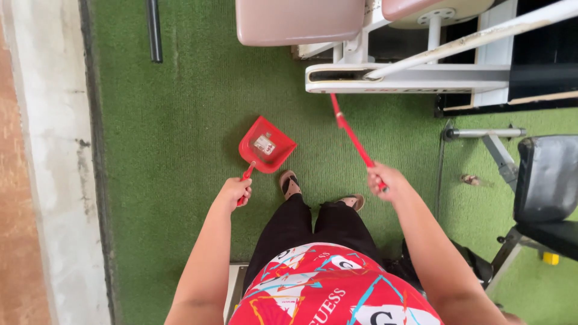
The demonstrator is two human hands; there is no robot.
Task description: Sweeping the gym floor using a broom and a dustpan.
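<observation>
My left hand (pixel 235 191) grips the handle of a red dustpan (pixel 265 145), whose scoop sits over the green turf in front of my feet with a small label inside. My right hand (pixel 382 180) holds a red broom handle (pixel 352 137) that slants up and left. Its far end disappears under the white frame of a gym machine (pixel 415 78), so the brush head is hidden. My sandalled feet (pixel 290 183) stand between the two hands.
Green artificial turf (pixel 180 132) covers the floor. A pale concrete strip (pixel 51 162) runs along the left. Pink padded seats (pixel 298 21) top the white machine ahead. A grey padded bench (pixel 546 177) on a metal stand stands at right. A dark bar (pixel 155 30) lies at top left.
</observation>
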